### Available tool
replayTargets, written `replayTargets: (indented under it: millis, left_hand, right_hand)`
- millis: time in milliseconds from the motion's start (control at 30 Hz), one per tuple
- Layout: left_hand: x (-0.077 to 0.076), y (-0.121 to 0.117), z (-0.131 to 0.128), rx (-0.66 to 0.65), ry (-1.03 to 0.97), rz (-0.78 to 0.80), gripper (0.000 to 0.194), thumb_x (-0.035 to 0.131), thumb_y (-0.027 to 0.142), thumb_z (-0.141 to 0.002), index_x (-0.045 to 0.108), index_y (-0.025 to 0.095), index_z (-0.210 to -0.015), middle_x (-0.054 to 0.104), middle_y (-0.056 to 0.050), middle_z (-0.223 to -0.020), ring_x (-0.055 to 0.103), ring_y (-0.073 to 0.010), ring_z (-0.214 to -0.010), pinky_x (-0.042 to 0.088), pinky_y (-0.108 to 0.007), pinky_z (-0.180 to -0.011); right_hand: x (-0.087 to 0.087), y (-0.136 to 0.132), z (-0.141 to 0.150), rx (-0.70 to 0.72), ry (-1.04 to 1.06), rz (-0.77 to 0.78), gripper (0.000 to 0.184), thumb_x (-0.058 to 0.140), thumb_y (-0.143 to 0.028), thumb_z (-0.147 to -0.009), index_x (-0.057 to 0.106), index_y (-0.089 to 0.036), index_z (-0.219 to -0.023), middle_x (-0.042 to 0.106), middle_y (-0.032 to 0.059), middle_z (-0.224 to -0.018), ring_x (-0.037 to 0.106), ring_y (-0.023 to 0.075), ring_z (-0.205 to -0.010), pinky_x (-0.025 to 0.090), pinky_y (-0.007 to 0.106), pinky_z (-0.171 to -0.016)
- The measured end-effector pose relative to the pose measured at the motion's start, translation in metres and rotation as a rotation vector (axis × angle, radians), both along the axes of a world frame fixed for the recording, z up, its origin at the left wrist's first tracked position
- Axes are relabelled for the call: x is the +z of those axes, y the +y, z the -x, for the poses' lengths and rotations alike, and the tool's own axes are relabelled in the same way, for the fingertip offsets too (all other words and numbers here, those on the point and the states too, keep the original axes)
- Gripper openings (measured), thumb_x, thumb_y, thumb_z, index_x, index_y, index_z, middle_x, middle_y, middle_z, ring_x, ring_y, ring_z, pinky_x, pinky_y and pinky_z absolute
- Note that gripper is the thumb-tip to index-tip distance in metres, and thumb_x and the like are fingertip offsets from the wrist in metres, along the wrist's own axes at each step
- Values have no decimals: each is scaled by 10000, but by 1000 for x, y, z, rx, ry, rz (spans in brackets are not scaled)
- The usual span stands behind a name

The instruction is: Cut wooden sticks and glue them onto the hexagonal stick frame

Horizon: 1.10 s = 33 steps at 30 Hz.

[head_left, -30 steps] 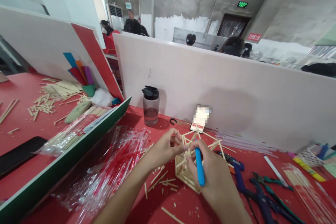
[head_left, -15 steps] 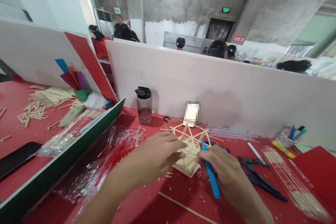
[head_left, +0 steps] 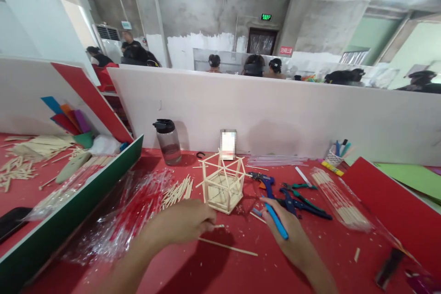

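My left hand is low over the table, its fingers closed together; the end of a short wooden stick pokes out from the fingertips. Held in my right hand is a slim blue pen-shaped tool, slanting across the fingers; its exact kind is not clear. Between and beyond both hands stands a small wooden stick frame, a many-sided open structure on a flat stick base, touched by neither hand. A long thin stick lies in front of my left hand.
Loose cut sticks and clear plastic wrappers lie left, beside a green board. A bottle and a phone stand at the white partition. Right are a glue gun, pliers and bagged sticks.
Both hands have come away from the stick frame toward me, the left to the lower left, the right to the right with the blue tool. The view has turned right.
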<state>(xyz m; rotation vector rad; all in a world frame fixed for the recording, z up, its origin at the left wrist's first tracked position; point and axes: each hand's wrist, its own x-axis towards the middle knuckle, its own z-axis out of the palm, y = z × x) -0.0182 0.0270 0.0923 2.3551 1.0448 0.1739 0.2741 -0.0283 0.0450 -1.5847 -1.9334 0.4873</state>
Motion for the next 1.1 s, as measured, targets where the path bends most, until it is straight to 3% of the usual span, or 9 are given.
replayTargets:
  millis: [67, 167, 300, 400, 533, 600, 733, 933, 1100]
  left_hand:
    - [-11, -3, -8, 18, -57, 1, 190, 553, 203, -823, 691, 232, -697, 648, -22, -648, 517, -158, -554, 242, -262, -517]
    - [-36, -11, -19, 65, -145, -15, 216, 522, 254, -894, 701, 218, -779, 688, -43, -753, 581, -177, -659, 288, -249, -563]
    - [-69, -23, -28, 186, -120, 14, 282, 461, 334, -965, 693, 207, -867, 713, -52, -831, 612, -201, -753, 335, -256, -629]
    - [-82, -28, -33, 241, -178, 39, 322, 420, 335, -992, 682, 198, -863, 718, -44, -841, 619, -200, -777, 370, -255, -673]
    - [-88, -30, -39, 303, -329, 68, 350, 409, 355, -1004, 709, 193, -925, 737, -45, -874, 638, -201, -795, 414, -254, -711]
    - [-90, -30, -42, 337, -397, 66, 355, 422, 378, -1004, 731, 203, -1007, 756, -52, -957, 659, -214, -854, 440, -262, -758]
    - [-91, -33, -47, 315, -503, 82, 326, 478, 388, -987, 754, 254, -1099, 768, -38, -1071, 682, -226, -954, 471, -273, -848]
    - [-88, -36, -53, 386, -600, 185, 266, 560, 342, -929, 774, 241, -1053, 784, -35, -1048, 698, -225, -970, 490, -284, -877]
    - [-85, -34, -51, 448, -644, 254, 234, 594, 324, -884, 791, 211, -943, 794, -32, -943, 707, -220, -876, 502, -275, -801]
  right_hand:
    - [-9, 4, -11, -75, -41, 5, 321, 392, -331, -1030, 570, -182, -1252, 724, 110, -1102, 693, 234, -1018, 518, 339, -882]
    - [-20, 16, -16, -29, -191, -2, 290, 384, -212, -1010, 645, -196, -1134, 724, 98, -1096, 665, 238, -1045, 479, 342, -914]
    - [-40, 33, -3, -18, -301, 60, 185, 527, -143, -917, 687, -214, -977, 728, 80, -967, 665, 242, -944, 469, 297, -804]
    - [-52, 36, 8, -37, -278, 60, 183, 527, -113, -895, 671, -213, -947, 710, 85, -941, 657, 247, -924, 457, 292, -756]
    - [-47, 27, 15, 1, -162, 40, 133, 504, -152, -932, 618, -217, -950, 691, 59, -972, 647, 208, -917, 459, 276, -795]
    - [-40, 19, 19, 75, 32, 74, 42, 552, -231, -936, 593, -223, -944, 683, 27, -919, 642, 178, -819, 466, 254, -754]
    - [-33, 6, 32, 159, 458, 186, 140, 653, -322, -880, 559, -220, -887, 655, 1, -832, 615, 170, -743, 457, 248, -685]
    - [-43, 2, 44, 153, 605, 236, 248, 714, -371, -841, 524, -212, -820, 596, -21, -766, 527, 138, -667, 416, 237, -630]
    - [-42, 6, 38, 170, 699, 241, 265, 639, -466, -905, 609, -208, -960, 646, 19, -854, 611, 168, -766, 482, 275, -709]
